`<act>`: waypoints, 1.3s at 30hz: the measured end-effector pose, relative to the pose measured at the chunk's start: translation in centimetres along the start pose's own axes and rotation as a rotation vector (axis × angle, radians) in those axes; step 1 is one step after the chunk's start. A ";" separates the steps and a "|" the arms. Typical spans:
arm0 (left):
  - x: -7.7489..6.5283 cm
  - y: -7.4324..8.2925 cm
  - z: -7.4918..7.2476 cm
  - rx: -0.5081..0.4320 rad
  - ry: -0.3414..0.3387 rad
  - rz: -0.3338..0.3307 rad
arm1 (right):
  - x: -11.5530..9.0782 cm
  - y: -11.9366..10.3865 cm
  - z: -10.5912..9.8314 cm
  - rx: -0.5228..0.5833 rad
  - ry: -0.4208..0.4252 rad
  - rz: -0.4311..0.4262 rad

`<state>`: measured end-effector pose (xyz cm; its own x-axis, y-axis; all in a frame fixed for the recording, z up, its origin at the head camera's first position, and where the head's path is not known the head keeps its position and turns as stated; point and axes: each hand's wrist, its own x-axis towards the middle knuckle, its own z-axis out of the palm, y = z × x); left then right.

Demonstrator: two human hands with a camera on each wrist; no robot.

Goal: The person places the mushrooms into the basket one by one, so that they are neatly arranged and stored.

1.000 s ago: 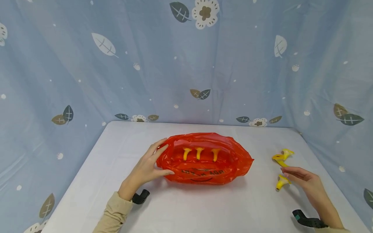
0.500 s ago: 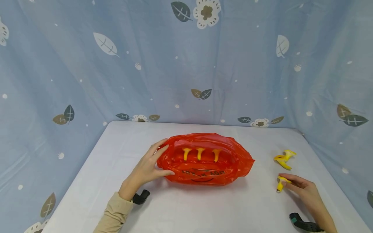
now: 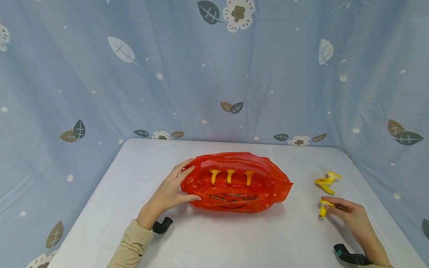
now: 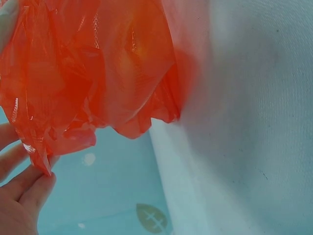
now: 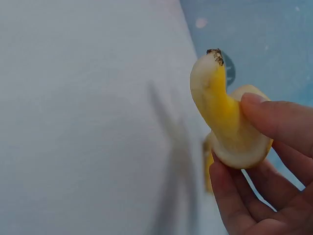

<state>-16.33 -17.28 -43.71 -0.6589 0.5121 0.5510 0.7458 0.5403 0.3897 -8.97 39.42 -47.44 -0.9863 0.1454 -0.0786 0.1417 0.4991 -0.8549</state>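
A red plastic bag (image 3: 231,206) with black print lies with its mouth spread wide. My left hand (image 3: 169,191) holds its left side, thumb at the front and fingers at the back edge. In the left wrist view, fingertips (image 4: 36,183) meet a crumpled corner of the bag. Inside the bag, three small yellow mushrooms (image 3: 229,176) stand in a row. At the right, my right hand (image 3: 352,217) pinches another yellow mushroom (image 5: 217,105) by its cap between thumb and fingers; its stem, with a dark end, points away from the palm.
Several more yellow mushrooms (image 3: 324,182) lie together beyond my right hand. A white cloth covers the table (image 3: 241,238). A blue patterned curtain (image 3: 187,74) hangs behind and at both sides. Black wrist mounts (image 3: 162,226) sit on both wrists.
My right hand has come down onto the nearest mushroom, taken its cap between thumb and fingers, and raised it slightly. My left hand and the bag have stayed in place.
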 end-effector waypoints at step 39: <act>0.1 0.3 -0.2 -0.004 -0.014 -0.006 | 2.1 -20.0 5.8 0.048 0.191 -0.438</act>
<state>-16.16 -17.25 -43.37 -0.6646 0.5181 0.5384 0.7423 0.5406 0.3960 -14.34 24.78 -33.48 -0.9183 0.0866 0.3862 -0.2925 0.5087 -0.8097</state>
